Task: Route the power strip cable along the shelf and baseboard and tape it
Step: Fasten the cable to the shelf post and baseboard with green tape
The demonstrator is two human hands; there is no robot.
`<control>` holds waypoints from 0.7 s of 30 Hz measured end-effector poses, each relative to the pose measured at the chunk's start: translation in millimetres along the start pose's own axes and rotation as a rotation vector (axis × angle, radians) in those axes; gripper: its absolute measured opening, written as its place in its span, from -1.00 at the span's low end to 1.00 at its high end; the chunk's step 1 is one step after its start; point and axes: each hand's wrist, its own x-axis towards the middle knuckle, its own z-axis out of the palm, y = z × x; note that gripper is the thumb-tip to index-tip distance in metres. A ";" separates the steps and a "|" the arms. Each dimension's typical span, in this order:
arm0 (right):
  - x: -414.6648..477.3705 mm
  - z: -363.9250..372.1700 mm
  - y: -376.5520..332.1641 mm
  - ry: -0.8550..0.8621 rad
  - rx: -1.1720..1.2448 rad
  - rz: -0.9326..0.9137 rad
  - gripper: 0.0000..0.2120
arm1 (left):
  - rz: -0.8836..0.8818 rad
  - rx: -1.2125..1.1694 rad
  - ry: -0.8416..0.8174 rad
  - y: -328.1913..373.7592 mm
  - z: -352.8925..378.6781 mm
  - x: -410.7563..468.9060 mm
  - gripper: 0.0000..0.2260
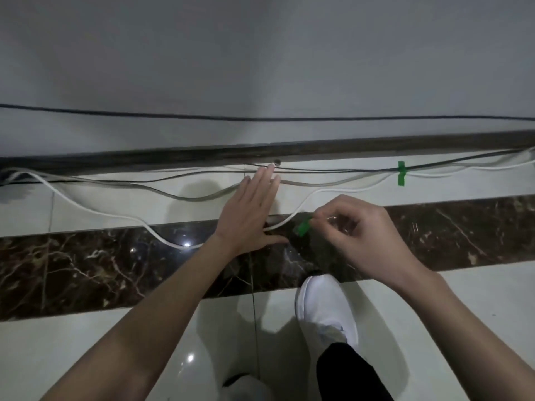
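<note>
A white power strip cable (95, 211) snakes over the floor from the far left, dips onto the dark marble band and rises toward the right. My left hand (249, 209) lies flat, fingers together, pressing that cable to the floor near the baseboard (376, 147). My right hand (359, 235) pinches a short green tape piece (302, 227) just right of the cable. Another green tape strip (401, 173) sits stuck across the cables farther right.
A grey cable (185, 197) and a thin black cable (318, 170) run loose beside the baseboard. A black wire (260, 118) stretches along the wall above. My white shoe (325, 311) stands on the pale tiles below the dark marble band (86, 264).
</note>
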 end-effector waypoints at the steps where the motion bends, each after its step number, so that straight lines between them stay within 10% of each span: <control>1: 2.4 4.2 4.9 -0.001 0.013 0.005 -0.96 | -0.002 0.010 -0.017 -2.2 6.5 1.6 0.13; 21: 59.7 44.3 46.1 0.006 0.182 0.068 -0.93 | 0.004 0.073 0.092 -34.5 47.6 23.7 -0.25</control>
